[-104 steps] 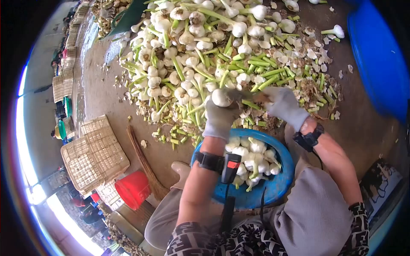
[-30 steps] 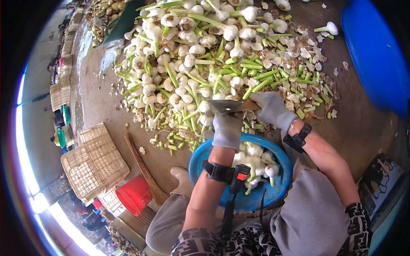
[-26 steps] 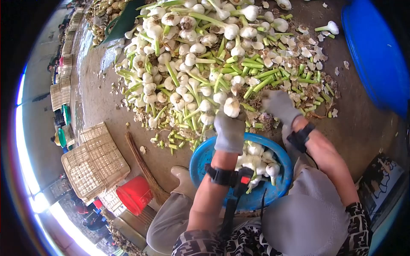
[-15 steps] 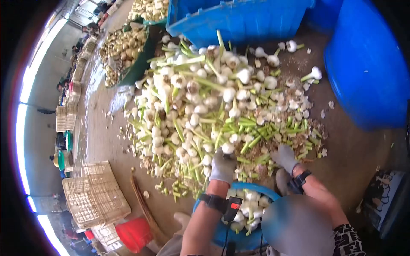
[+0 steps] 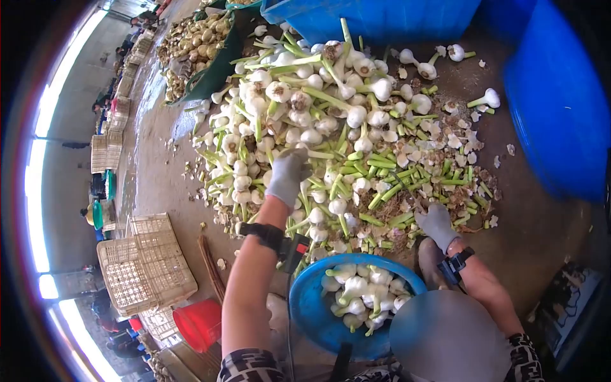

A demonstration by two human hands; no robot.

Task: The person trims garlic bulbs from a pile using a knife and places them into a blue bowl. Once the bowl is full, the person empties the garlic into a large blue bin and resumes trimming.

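Note:
My left hand (image 5: 289, 175), in a pale work glove, is in the middle of a heap of garlic (image 5: 312, 118), its fingers curled round a garlic bulb whose pale stem (image 5: 321, 155) points right. My right hand (image 5: 436, 227), gloved too, is closed low over cut green stems (image 5: 388, 191) at the heap's near right side. A thin dark piece sticks out ahead of its fingers; I cannot tell what it is. Between my arms a round blue basin (image 5: 305, 312) holds several trimmed garlic bulbs (image 5: 369, 293) with short stems.
A large blue crate (image 5: 375, 22) stands behind the heap, and a blue tub (image 5: 560, 114) is at right. Left are a green-edged sack of bulbs (image 5: 197, 51), beige plastic baskets (image 5: 146, 264) and a red bucket (image 5: 198, 325). People sit along the far left wall.
My left hand has moved forward and left, from the near edge of the heap into its middle. My right hand has shifted only slightly. The basin now shows more fully.

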